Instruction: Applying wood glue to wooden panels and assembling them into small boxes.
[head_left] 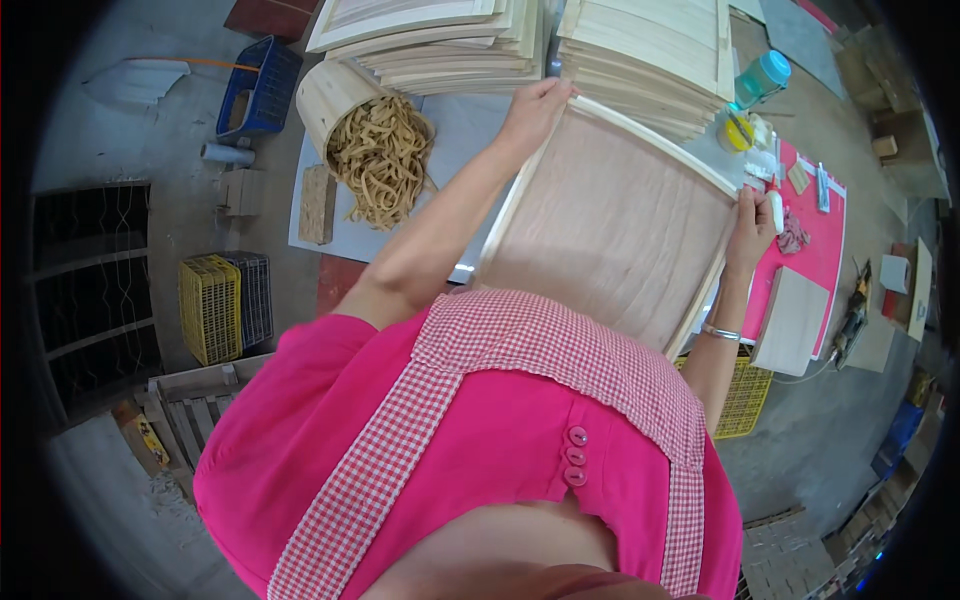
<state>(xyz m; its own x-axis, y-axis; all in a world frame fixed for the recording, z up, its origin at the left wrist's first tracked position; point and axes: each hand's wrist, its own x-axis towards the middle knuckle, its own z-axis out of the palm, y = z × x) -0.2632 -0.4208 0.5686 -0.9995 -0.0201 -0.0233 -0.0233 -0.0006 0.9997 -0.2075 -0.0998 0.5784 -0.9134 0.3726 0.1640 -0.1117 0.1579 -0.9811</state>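
Note:
Between my hands is a wooden frame panel (610,220), a flat sheet with pale raised strips along its edges, tilted and reaching back to my apron. My left hand (537,115) is closed on its far left corner. At the far right corner my right hand (752,228) grips the edge, thumb up near a white bottle (775,208) standing behind it. The panel's near edge is hidden behind my apron. Just past the panel rise two stacks of similar panels, the left stack (450,50) and the right stack (645,50).
Left of the panel a tipped wooden bucket (335,100) spills tan strips (380,155) beside a small wooden block (318,205). On the right, a pink sheet (815,240) carries a crumpled cloth (793,235) and a board (790,320). A teal bottle (765,75) stands behind. Yellow crates (210,310) sit lower left.

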